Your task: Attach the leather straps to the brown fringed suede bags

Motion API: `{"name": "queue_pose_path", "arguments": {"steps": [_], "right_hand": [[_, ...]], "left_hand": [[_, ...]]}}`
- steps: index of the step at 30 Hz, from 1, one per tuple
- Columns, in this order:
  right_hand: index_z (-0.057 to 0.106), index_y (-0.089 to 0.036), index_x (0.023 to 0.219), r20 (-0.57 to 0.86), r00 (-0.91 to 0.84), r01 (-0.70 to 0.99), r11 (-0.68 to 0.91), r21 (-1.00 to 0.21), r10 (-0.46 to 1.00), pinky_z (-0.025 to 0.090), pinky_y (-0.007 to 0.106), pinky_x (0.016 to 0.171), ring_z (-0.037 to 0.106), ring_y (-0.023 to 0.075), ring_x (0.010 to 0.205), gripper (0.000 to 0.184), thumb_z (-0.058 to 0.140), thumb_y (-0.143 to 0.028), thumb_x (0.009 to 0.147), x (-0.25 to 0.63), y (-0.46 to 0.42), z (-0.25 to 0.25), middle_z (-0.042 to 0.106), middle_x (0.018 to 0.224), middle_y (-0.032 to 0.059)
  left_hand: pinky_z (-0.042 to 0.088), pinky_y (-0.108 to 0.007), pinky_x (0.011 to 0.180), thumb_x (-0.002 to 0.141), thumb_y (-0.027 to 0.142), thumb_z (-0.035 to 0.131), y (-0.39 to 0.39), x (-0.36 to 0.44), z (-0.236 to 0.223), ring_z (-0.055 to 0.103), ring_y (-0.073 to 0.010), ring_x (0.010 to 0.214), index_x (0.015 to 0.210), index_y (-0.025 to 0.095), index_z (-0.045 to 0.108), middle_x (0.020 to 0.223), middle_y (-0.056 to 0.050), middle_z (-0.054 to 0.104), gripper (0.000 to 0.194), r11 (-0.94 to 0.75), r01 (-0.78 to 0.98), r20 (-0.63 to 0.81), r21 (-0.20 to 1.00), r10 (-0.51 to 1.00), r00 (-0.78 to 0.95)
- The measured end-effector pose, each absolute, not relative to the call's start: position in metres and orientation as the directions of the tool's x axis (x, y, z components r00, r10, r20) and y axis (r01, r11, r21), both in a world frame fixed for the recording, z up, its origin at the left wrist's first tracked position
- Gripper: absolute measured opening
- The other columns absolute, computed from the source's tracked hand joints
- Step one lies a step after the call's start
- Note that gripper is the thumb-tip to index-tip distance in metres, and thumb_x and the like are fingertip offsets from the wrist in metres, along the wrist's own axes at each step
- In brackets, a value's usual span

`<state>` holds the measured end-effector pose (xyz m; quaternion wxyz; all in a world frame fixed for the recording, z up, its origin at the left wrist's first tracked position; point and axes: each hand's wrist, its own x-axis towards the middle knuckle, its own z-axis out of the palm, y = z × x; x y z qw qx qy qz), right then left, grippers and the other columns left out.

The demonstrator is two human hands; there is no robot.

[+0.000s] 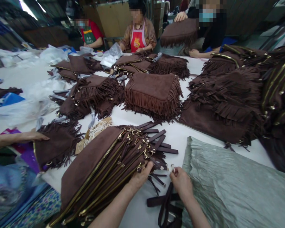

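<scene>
Several dark brown zippered bags (90,158) lie stacked on edge in front of me, with gold zippers, rings and short strap tabs at their far ends. My left hand (142,175) is closed on the end of the nearest bag, beside a metal ring (139,167); part of the grip is hidden. My right hand (182,183) pinches a brown strap (167,204) just below its metal clasp (172,167). The strap hangs down in a loop and lies on the white table (135,202). A narrow gap separates the two hands.
Fringed brown bags (153,93) cover the table's middle, with a large pile (223,95) at the right. A grey-green plastic sheet (235,183) lies right of my right hand. A co-worker's hand (38,136) touches a fringed bag (57,144) at left. People work across the table.
</scene>
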<state>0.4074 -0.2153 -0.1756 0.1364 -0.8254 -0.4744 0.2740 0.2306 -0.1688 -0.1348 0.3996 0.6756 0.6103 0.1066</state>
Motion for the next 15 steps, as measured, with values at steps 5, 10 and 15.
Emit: {"name": "queue_pose_path", "arguments": {"steps": [5, 10, 15], "right_hand": [[0.045, -0.022, 0.069, -0.312, 0.345, 0.582, -0.463, -0.669, 0.885, 0.044, 0.028, 0.057, 0.057, 0.0170, 0.062, 0.027, 0.030, -0.041, 0.082, 0.405, -0.230, -0.167, 0.058, 0.066, 0.0034], [0.046, -0.020, 0.084, -0.409, 0.260, 0.065, -0.438, -0.896, 0.875, 0.045, 0.026, 0.051, 0.056, 0.0142, 0.052, 0.029, 0.034, -0.047, 0.083, 0.388, -0.239, -0.153, 0.055, 0.063, -0.0019], [0.050, -0.021, 0.080, -0.394, 0.183, 0.088, -0.414, -0.906, 0.901, 0.043, 0.024, 0.047, 0.051, 0.0123, 0.048, 0.033, 0.031, -0.047, 0.085, 0.371, -0.235, -0.144, 0.050, 0.059, -0.0041]], "left_hand": [[0.039, -0.033, 0.091, 0.082, 0.045, 0.031, -0.154, 0.237, -0.118, 0.059, -0.0191, 0.088, 0.072, 0.021, 0.066, 0.084, -0.002, 0.068, 0.044, 0.288, 0.615, -0.480, 0.734, 0.861, 0.170], [0.029, -0.034, 0.102, 0.080, 0.044, 0.036, -0.152, 0.235, -0.118, 0.049, -0.0194, 0.110, 0.101, 0.019, 0.061, 0.112, -0.004, 0.060, 0.042, 0.329, 0.529, -0.481, 0.783, 0.859, 0.177], [0.037, -0.032, 0.095, 0.073, 0.039, 0.050, -0.156, 0.234, -0.123, 0.055, -0.0196, 0.101, 0.092, 0.019, 0.064, 0.100, -0.002, 0.065, 0.032, 0.437, 0.468, -0.581, 0.768, 0.784, 0.219]]}}
